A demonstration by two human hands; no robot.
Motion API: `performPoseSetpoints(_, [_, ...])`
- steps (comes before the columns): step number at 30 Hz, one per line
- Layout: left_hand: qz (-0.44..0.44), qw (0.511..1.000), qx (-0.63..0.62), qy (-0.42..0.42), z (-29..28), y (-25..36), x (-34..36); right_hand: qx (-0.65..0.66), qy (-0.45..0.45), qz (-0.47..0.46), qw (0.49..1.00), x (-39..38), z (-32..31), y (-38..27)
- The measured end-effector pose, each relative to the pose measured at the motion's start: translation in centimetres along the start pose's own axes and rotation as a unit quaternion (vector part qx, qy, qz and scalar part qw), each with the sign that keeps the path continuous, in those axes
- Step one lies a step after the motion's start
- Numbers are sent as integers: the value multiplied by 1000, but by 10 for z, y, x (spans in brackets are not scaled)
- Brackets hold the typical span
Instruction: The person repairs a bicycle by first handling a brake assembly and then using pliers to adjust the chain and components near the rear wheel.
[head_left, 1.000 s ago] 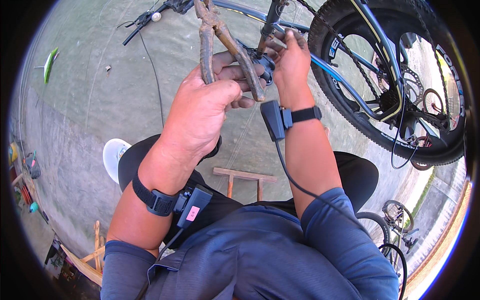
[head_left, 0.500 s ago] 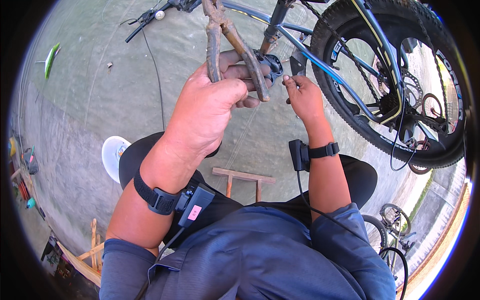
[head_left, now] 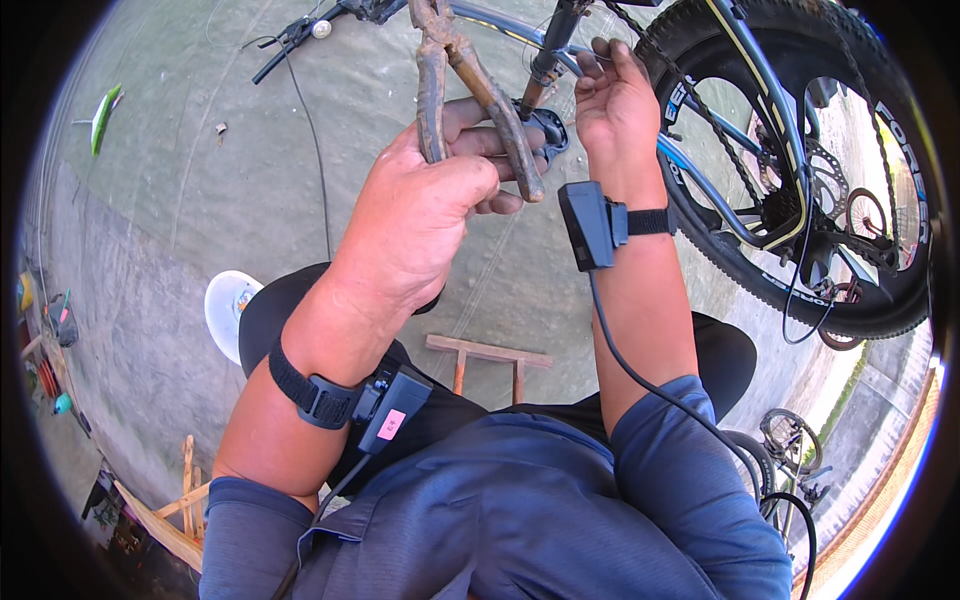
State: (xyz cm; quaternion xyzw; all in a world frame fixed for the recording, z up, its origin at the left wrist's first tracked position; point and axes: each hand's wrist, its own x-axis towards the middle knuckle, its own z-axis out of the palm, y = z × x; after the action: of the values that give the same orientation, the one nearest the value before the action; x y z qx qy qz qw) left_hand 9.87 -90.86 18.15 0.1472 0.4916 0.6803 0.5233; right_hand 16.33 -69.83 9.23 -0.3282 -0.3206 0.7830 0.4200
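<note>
My left hand [head_left: 425, 205] is closed around a pair of worn, rust-brown pliers [head_left: 432, 95], whose two handles spread apart across the palm and fingers. Behind these fingers, a black part [head_left: 547, 132] shows at the lower end of the bicycle's post [head_left: 545, 72]. My right hand [head_left: 617, 100] is raised beside the blue-grey bicycle frame [head_left: 690, 175], close to the rear wheel's black tire [head_left: 645, 75]. Its darkened fingers are curled with the tips together; whatever they pinch is too small to make out.
A handlebar [head_left: 285, 50] with a trailing cable [head_left: 318, 170] lies at the far left. The chain [head_left: 705, 110] runs beside the rear wheel. A white bowl [head_left: 222, 312] sits by my left knee, and a low wooden stand [head_left: 488, 350] is between my legs. Another bicycle [head_left: 790, 440] is at the right.
My right hand has risen from beside the black part to the frame and tire, its palm now turned toward me. My left hand keeps the pliers in nearly the same place.
</note>
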Motion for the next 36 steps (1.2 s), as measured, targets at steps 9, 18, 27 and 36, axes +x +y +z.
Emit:
performPoseSetpoints(9, [-3, 1000, -3, -1, 0, 0, 0, -123, -25, 28, 992, 17, -18, -4])
performPoseSetpoints(18, [-8, 1000, 1, 1, -1, -1, 1, 195, -50, 91, 975, -14, -44, 2])
performPoseSetpoints(27, [-9, 1000, -6, 1, 3, -1, 1, -145, -172, 98, 970, -47, -52, 3])
performPoseSetpoints(36, [-26, 999, -21, 11, 7, -1, 1, -674, -255, -213, 660, -69, -73, -6])
